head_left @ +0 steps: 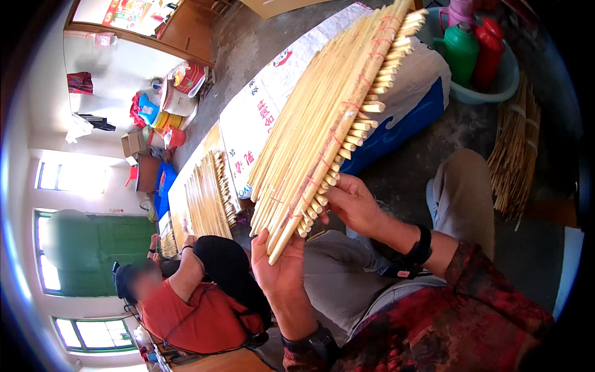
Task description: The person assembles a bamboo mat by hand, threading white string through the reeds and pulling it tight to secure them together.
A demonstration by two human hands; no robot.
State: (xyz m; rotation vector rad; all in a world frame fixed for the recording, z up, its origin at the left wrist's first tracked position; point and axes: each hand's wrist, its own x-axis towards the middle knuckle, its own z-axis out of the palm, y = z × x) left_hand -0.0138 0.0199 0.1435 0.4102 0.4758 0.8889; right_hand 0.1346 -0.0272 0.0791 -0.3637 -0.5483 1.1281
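Extending beyond left hand (279,265): stalk mat (322,118)

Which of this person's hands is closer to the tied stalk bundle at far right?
Right. The right hand, at the stalk mat, is left of the stalk bundle; the left hand, at the mat's lower end, is farther left.

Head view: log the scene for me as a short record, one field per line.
Held item: stalk panel, pale stalks tied with red thread, tilted
Left hand: left hand grips the panel's near end
Right hand: right hand at the cut stalk ends, fingers partly hidden
Beyond panel: white printed sheet
Far left: co-worker in red top and dark cap, near a second stalk panel
Far right: pale blue basin with green flask and red flask; tied stalk bundle nearby
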